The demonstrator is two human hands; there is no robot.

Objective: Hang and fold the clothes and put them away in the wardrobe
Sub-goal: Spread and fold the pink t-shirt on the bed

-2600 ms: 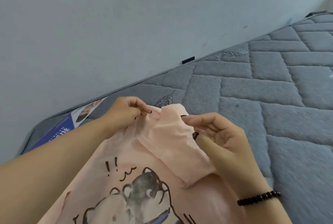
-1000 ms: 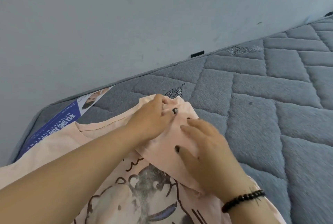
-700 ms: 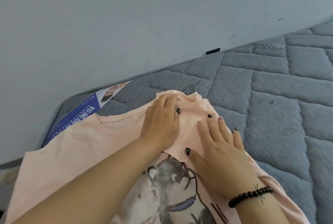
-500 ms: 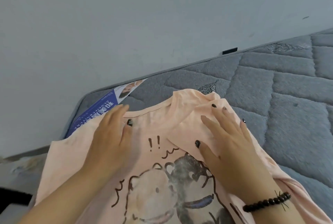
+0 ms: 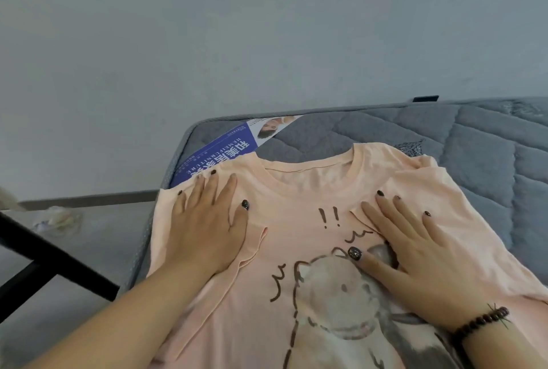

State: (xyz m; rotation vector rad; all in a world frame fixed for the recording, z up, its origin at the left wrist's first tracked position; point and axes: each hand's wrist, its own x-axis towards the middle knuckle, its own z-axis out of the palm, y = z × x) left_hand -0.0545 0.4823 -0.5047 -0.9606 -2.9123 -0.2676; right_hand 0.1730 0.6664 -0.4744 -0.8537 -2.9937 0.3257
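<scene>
1. You are pressing your left hand [image 5: 207,226] flat, fingers straight and spread, on the folded-in left sleeve of the peach T-shirt [image 5: 299,220]; it is gripping nothing.
2. You are laying your right hand [image 5: 415,247] flat as well, fingers extended over the folded-in right sleeve and the edge of the cartoon print; it too is only pressing, not holding.
3. The T-shirt is lying print-up on the grey quilted mattress [image 5: 474,155], its collar pointing toward the wall [image 5: 207,42] and its left shoulder sitting right at the mattress corner, partly over the blue label [image 5: 219,155].
4. Judging from this, you are smoothing the sleeve folds before folding the body, so the wardrobe step is still ahead.
5. The left side is looking risky: the fabric is reaching the mattress edge, above the floor [image 5: 74,250] and a black bar [image 5: 50,259], so a careless sweep outward could be dragging it off.
6. The left sleeve fold is showing a loose, doubled hem; lifting your palm too soon could be letting it spring open.
7. The thin knit is likely bunching if you are sliding rather than pressing, leaving creases under the print.
8. The hem is out of view, so you cannot be sure the lower part is lying straight.
</scene>
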